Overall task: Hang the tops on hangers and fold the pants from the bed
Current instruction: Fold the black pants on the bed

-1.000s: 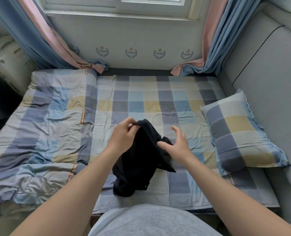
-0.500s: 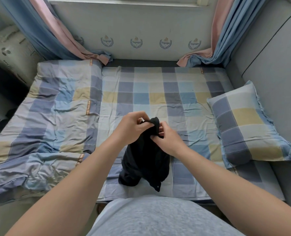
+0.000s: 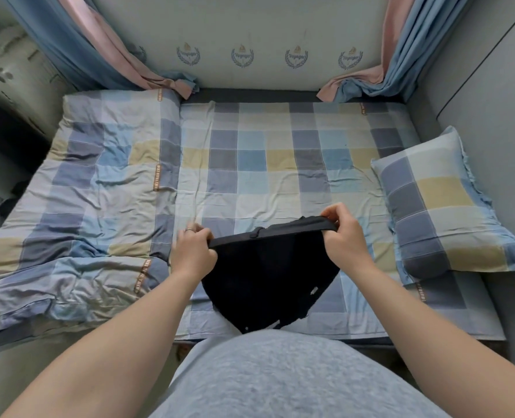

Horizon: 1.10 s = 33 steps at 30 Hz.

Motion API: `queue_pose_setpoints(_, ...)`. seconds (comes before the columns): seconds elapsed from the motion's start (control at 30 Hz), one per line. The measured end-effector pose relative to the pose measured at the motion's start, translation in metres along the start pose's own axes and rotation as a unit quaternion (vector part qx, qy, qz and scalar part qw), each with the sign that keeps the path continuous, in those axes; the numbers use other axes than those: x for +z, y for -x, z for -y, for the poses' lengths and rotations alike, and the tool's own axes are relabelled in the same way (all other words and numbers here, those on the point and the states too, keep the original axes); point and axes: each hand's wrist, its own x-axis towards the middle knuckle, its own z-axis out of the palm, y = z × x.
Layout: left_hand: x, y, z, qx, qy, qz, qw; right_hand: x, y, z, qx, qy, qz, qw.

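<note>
**As both hands pull the waistband taut, the pants hang toward 6 o'clock**

While the left hand grips one end of the waistband with curled fingers and the right hand pinches the other end, the black pants hang below them over the near edge of the bed. The band's long axis runs crosswise, from about 8 o'clock at the left hand to 2 o'clock at the right, so the right end sits a little higher and farther out. From that line the cloth drops toward 6 o'clock, its lower edge close to the person's grey shirt. Neither hand is nearer, as each holds its own end. Bare sheet lies at 12 o'clock from the hands, with the quilt at 9 o'clock and the pillow at 3 o'clock. I judge that a forward lay-down would set the pants flat there.

Half a second ago the hands were side by side on a bunched top edge and the cloth hung as a narrow clump. Now they are well apart and the cloth is spread wide. A second ago the right hand was open beside the cloth.
</note>
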Motion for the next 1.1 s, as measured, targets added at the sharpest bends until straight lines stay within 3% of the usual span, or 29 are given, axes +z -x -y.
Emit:
queue_pose_setpoints(0.07,0.003,0.002,0.002,0.002,0.019,0.029,0.999,-0.004,0.002,-0.015,0.016,0.039,-0.002,0.999)
queue_pose_setpoints(0.2,0.012,0.011,0.005,0.002,-0.021,0.003,1.000,-0.005,-0.001,-0.037,0.038,0.157,0.013,0.987)
queue_pose_setpoints(0.37,0.012,0.012,0.023,-0.020,-0.055,-0.019,0.998,-0.013,-0.003,-0.061,0.086,0.325,0.035,0.941)
queue_pose_setpoints(0.53,0.009,0.010,0.040,-0.052,-0.073,-0.026,0.996,-0.017,-0.003,-0.074,0.097,0.396,0.025,0.913)
queue_pose_setpoints(0.77,0.003,0.003,0.069,-0.142,-0.038,-0.040,0.988,-0.028,-0.011,-0.079,0.108,0.382,0.017,0.917)
queue_pose_setpoints(0.97,0.008,0.007,0.093,-0.204,0.042,-0.087,0.974,-0.042,-0.014,-0.093,0.188,0.357,0.016,0.915)
queue_pose_setpoints(1.03,0.012,0.010,0.095,-0.267,0.120,-0.119,0.949,-0.041,-0.014,-0.095,0.242,0.301,0.001,0.922)
queue_pose_setpoints(1.07,0.015,0.009,0.093,-0.327,0.192,-0.142,0.914,-0.038,-0.014,-0.096,0.284,0.235,-0.016,0.929)
queue_pose_setpoints(1.1,0.016,0.007,0.088,-0.394,0.291,-0.164,0.856,-0.033,-0.015,-0.096,0.335,0.150,-0.037,0.929)
